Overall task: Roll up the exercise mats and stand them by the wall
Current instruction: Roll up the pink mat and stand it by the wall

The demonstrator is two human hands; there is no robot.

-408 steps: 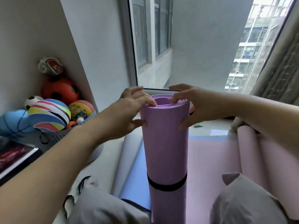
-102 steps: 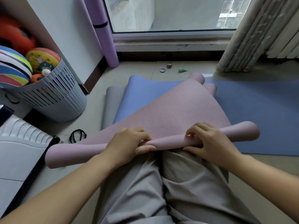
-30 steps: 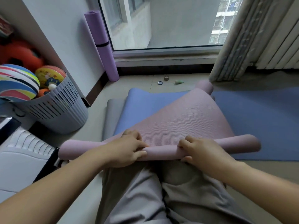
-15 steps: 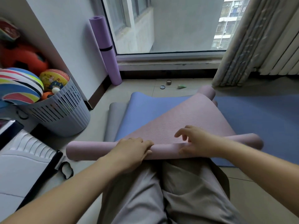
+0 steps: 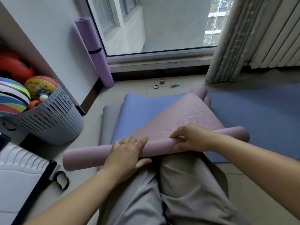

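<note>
A pink mat point(image 5: 177, 117) lies half rolled over a blue mat; its rolled part point(image 5: 84, 157) runs across the floor in front of my knees. My left hand point(image 5: 125, 154) lies on the roll left of its middle, fingers stretched over the top and thumb on the near side. My right hand point(image 5: 192, 138) sits further right on the roll, fingers arched over it with the tips on the flat mat. The pink mat's far end point(image 5: 198, 90) curls up. A rolled purple mat point(image 5: 95, 51) with a black band leans upright in the corner by the window.
The blue mat point(image 5: 253, 114) lies flat on the floor, with a grey mat point(image 5: 110, 117) showing at its left edge. A slatted basket point(image 5: 52, 122) of balls stands left. A black strap point(image 5: 62, 179) lies near my left knee. Small bits point(image 5: 162, 81) litter the floor below the window; a curtain point(image 5: 227, 46) hangs right.
My right hand, lifted with spread fingers half a second ago, has come down onto the roll. My left hand's fingers have stretched further over it. The roll sits slightly farther forward.
</note>
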